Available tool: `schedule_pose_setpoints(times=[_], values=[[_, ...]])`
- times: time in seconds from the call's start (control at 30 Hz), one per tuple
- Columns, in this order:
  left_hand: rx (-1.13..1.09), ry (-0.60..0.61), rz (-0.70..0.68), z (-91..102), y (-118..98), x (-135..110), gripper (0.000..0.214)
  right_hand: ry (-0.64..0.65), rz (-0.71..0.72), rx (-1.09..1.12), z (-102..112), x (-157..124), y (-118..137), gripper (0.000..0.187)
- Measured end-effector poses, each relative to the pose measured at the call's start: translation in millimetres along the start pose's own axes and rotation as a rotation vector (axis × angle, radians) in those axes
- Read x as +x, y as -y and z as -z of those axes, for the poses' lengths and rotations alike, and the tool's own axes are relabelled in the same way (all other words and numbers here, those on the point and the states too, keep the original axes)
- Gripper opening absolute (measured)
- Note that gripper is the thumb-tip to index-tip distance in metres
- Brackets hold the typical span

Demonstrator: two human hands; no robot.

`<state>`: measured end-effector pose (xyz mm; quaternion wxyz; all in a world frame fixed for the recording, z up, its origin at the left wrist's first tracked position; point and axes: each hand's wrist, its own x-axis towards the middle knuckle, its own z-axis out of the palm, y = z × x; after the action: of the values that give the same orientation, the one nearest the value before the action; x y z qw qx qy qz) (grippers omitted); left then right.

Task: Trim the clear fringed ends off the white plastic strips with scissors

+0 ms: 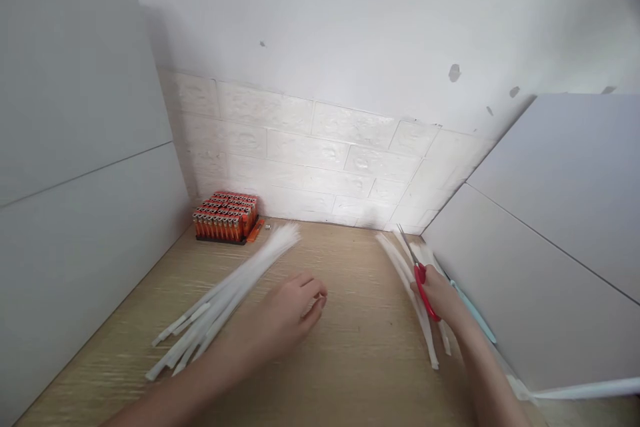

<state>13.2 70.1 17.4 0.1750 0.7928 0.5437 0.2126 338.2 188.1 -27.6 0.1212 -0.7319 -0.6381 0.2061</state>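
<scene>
My right hand (437,291) holds a pair of scissors (424,293) by its red handles, blades pointing toward the wall. Under and beside that hand lie bundles of long, thin white strips (407,273), perhaps cable ties, partly hidden by it. My left hand (299,307) is over the middle of the table, holding nothing, its fingers loosely bent and the thumb apart. Left of it, several more white bundles (235,283) lie slantwise, their ends fanned out toward the wall. My left forearm hides some of their near ends.
A tray of orange lighters (225,219) stands at the back left, with one orange lighter (255,231) and a small metal piece (268,227) beside it. A turquoise tool (473,312) lies along the right panel (550,267). Another panel (90,227) bounds the wooden tabletop (350,360) at left.
</scene>
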Motion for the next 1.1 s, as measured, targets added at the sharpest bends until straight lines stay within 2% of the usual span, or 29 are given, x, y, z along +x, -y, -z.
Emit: schedule_pose_setpoints(times=[0.17,0.3,0.37,0.43,0.47,0.53,0.63,0.73,0.87,1.1], values=[[-0.273,0.122,0.021,5.4,-23,-6,0.026,0.073,0.023,0.262,9,0,-3,0.013],[-0.43,0.236,0.104,11.0,-31,-10,0.024,0.046,0.034,0.465,22,-9,3,0.017],[-0.561,0.262,0.173,6.8,-32,-8,0.025,0.025,0.025,0.556,28,-14,10,0.022],[-0.784,0.305,0.27,-5.4,-33,-2,0.029,-0.003,0.019,0.636,31,-19,17,0.029],[-0.989,0.366,0.359,-14.2,-36,4,0.031,-0.015,0.021,0.676,32,-21,21,0.032],[-1.135,0.439,0.419,-34.8,-44,21,0.038,-0.035,0.037,0.743,31,-24,29,0.035],[-1.333,0.515,0.464,-63.2,-61,52,0.038,-0.061,0.074,0.809,29,-31,42,0.034],[-1.501,0.539,0.454,-75.9,-76,77,0.037,-0.085,0.103,0.872,31,-43,54,0.036],[-1.63,0.556,0.381,-68.0,-81,84,0.047,-0.084,0.121,0.918,37,-63,68,0.042],[-1.636,0.488,0.326,-32.4,-72,62,0.046,-0.041,0.248,0.948,38,-83,99,0.053]])
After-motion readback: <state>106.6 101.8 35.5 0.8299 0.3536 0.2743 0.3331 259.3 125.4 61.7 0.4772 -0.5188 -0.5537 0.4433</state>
